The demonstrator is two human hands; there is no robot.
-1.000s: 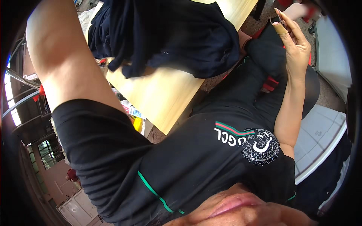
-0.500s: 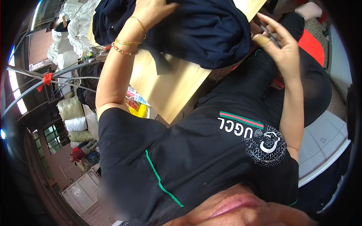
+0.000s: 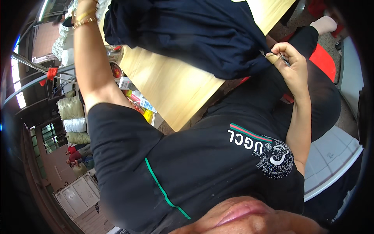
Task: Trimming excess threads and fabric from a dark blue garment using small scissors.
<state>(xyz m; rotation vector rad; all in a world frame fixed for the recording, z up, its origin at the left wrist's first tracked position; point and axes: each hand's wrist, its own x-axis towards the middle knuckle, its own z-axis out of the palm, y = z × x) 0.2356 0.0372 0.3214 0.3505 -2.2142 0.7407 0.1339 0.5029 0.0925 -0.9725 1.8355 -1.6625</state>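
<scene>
Dark navy cloth (image 3: 187, 35) lies bunched over a pale wooden tabletop (image 3: 171, 89), its near side hanging past the edge. At the cloth's right corner, my right hand (image 3: 292, 68) pinches the fabric between thumb and fingers. A tan wrap covers part of that thumb. Also within the curled fingers is a small metal tool (image 3: 286, 61), mostly hidden, so its kind is unclear. My left arm (image 3: 93, 58) reaches up and away along the table's left side. Bangles circle its wrist, and the hand itself is cut off by the upper edge.
Coloured packets (image 3: 142, 103) sit in a container below the table's left edge. A red stool (image 3: 323, 60) is beside my legs, with a white-grey panel (image 3: 331, 156) at right. Metal rails with a red tie (image 3: 51, 73), stacked bundles (image 3: 72, 109) and people stand farther left.
My left hand has left the cloth and moved up and left out of view. My right hand, formerly loosely open around the metal tool, now pinches the cloth's corner. The cloth looks more spread.
</scene>
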